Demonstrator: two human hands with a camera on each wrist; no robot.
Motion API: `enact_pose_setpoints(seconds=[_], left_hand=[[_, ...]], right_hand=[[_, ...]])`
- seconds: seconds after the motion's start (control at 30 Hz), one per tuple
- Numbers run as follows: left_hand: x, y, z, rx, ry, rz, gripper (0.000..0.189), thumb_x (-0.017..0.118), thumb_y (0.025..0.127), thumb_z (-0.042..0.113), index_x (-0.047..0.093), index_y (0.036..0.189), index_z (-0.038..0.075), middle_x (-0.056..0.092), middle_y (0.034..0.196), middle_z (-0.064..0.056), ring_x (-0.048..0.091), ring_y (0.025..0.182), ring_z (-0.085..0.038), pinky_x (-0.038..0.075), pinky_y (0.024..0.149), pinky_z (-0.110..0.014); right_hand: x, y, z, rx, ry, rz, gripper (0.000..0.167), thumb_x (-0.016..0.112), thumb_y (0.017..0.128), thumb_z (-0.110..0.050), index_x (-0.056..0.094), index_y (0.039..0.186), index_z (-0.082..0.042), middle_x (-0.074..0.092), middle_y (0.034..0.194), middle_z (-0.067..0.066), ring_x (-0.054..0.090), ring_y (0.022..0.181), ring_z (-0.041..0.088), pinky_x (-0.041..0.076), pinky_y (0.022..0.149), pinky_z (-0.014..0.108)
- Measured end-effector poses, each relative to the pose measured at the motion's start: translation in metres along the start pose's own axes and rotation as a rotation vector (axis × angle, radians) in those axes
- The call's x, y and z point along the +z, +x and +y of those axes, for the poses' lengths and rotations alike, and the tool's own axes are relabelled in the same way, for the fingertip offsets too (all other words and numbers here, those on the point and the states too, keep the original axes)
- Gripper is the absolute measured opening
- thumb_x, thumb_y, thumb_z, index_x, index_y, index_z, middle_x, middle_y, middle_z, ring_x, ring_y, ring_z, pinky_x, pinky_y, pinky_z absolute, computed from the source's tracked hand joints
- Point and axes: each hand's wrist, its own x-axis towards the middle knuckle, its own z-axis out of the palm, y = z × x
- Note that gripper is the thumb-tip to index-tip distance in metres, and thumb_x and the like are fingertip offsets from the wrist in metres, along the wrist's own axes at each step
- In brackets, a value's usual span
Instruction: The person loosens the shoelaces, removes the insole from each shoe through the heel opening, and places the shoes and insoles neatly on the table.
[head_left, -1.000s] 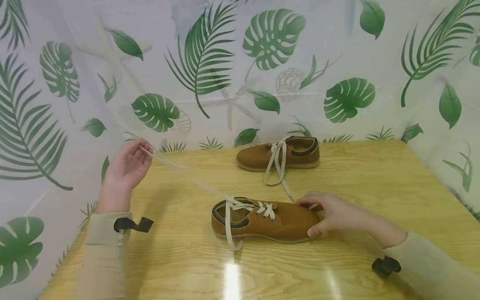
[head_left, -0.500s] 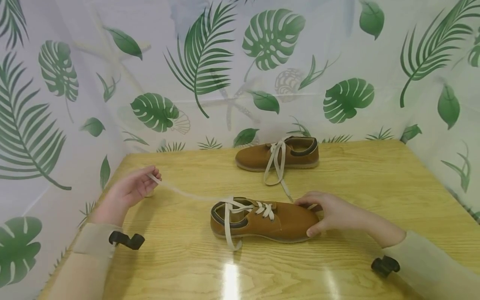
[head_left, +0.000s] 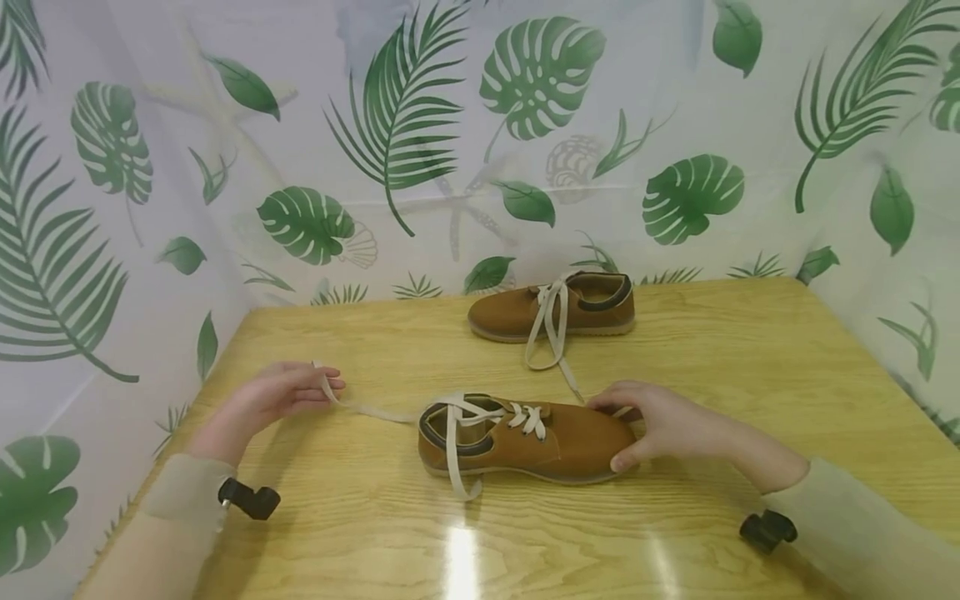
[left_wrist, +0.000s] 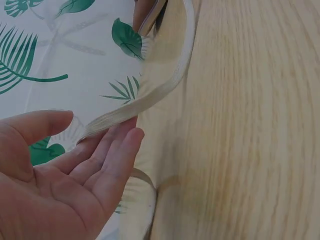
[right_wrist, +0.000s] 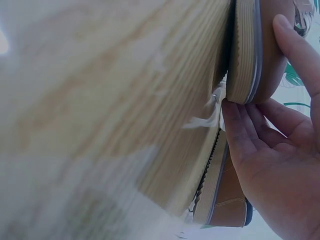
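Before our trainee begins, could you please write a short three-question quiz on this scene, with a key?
1. True or false: the right hand holds the near shoe at its toe.
2. What lies across the fingers of the left hand?
3. Fill in: in the head view, the toe of the far shoe points to the picture's ____.

Key:
1. True.
2. A shoelace, running from the near shoe.
3. Left.
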Motion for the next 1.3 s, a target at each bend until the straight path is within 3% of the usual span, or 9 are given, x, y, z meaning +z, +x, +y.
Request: enact_pose_setpoints(seconds=[0.1, 0.23, 0.4, 0.57, 0.7, 1.07, 1.3], left_hand=[[-0.002, -0.008, 0.009, 0.021, 0.05, 0.0, 0.057, 0.045, 0.114, 0.013, 0.029, 0.153, -0.024, 0.078, 0.106, 0.009, 0.077, 0.097, -0.004, 0.063, 0.093, -0.024], [-0.009, -0.02, 0.029, 0.021, 0.082, 0.026, 0.053, 0.046, 0.114, 0.015, 0.035, 0.152, -0.019, 0.077, 0.105, 0.011, 0.076, 0.094, -0.004, 0.063, 0.09, -0.023], [-0.019, -0.033, 0.054, 0.005, 0.205, 0.041, 0.057, 0.045, 0.115, 0.022, 0.033, 0.154, -0.018, 0.074, 0.109, 0.013, 0.075, 0.096, -0.001, 0.062, 0.09, -0.022], [-0.029, -0.042, 0.067, 0.028, 0.333, 0.056, 0.06, 0.041, 0.117, 0.023, 0.029, 0.154, -0.022, 0.072, 0.129, -0.008, 0.072, 0.1, 0.003, 0.061, 0.092, -0.019], [-0.031, -0.046, 0.069, 0.047, 0.377, 0.05, 0.058, 0.041, 0.117, 0.021, 0.032, 0.154, -0.021, 0.069, 0.137, -0.015, 0.071, 0.103, 0.004, 0.06, 0.093, -0.019], [-0.004, -0.037, 0.075, 0.107, 0.342, -0.018, 0.05, 0.046, 0.115, 0.018, 0.042, 0.148, -0.02, 0.075, 0.113, 0.003, 0.074, 0.102, -0.004, 0.06, 0.093, -0.02], [0.018, -0.028, 0.077, 0.144, 0.285, -0.061, 0.049, 0.049, 0.114, 0.017, 0.045, 0.145, -0.021, 0.077, 0.106, 0.005, 0.076, 0.099, -0.008, 0.062, 0.094, -0.023]], right_hand=[[0.001, 0.0, 0.0, -0.001, 0.008, 0.0, 0.08, 0.094, 0.081, -0.034, 0.06, 0.142, 0.005, 0.065, 0.138, 0.019, 0.065, 0.123, 0.037, 0.059, 0.105, 0.044], [0.001, 0.0, 0.0, -0.01, 0.006, 0.005, 0.08, 0.094, 0.081, -0.035, 0.06, 0.142, 0.005, 0.066, 0.137, 0.018, 0.066, 0.122, 0.035, 0.059, 0.105, 0.043], [0.0, 0.001, 0.001, -0.024, 0.004, 0.005, 0.078, 0.094, 0.081, -0.035, 0.062, 0.14, 0.004, 0.066, 0.135, 0.018, 0.066, 0.121, 0.032, 0.059, 0.104, 0.041], [0.001, 0.002, 0.002, -0.018, -0.001, 0.006, 0.077, 0.095, 0.08, -0.033, 0.062, 0.14, 0.004, 0.066, 0.135, 0.018, 0.066, 0.121, 0.032, 0.059, 0.104, 0.041], [0.001, 0.002, 0.001, -0.024, -0.007, 0.009, 0.078, 0.096, 0.08, -0.03, 0.061, 0.14, 0.005, 0.066, 0.136, 0.02, 0.066, 0.121, 0.035, 0.06, 0.103, 0.042], [0.002, 0.004, -0.002, -0.037, -0.014, 0.012, 0.078, 0.096, 0.078, -0.026, 0.061, 0.139, 0.008, 0.066, 0.136, 0.022, 0.065, 0.122, 0.039, 0.06, 0.102, 0.045], [0.001, 0.004, -0.002, -0.042, -0.034, 0.013, 0.079, 0.097, 0.078, -0.026, 0.061, 0.139, 0.008, 0.065, 0.137, 0.024, 0.064, 0.122, 0.041, 0.061, 0.101, 0.044]])
